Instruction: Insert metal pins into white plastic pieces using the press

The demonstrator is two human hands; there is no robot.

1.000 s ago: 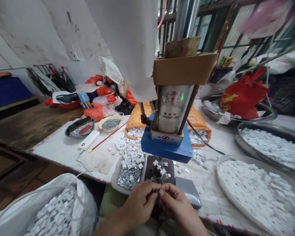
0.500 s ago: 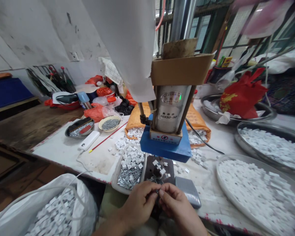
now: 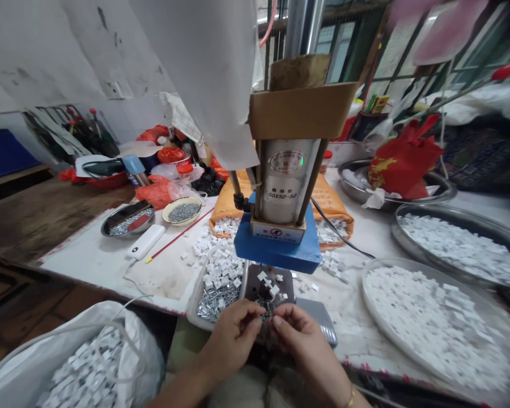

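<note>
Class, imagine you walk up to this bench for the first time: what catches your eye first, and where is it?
The tall press with its blue base stands mid-bench, a cardboard box on top. Round trays heaped with small white pieces fill the right side, and a white sack of the same pieces sits at lower left. Just below the press, the left hand and right hand meet fingertip to fingertip over something too small to identify.

"50X50-50" printed on the silver cylinder (image 3: 285, 181) of the press, oval green label above it illegible, small red prohibition sign on the white plate (image 3: 277, 231) below
</note>
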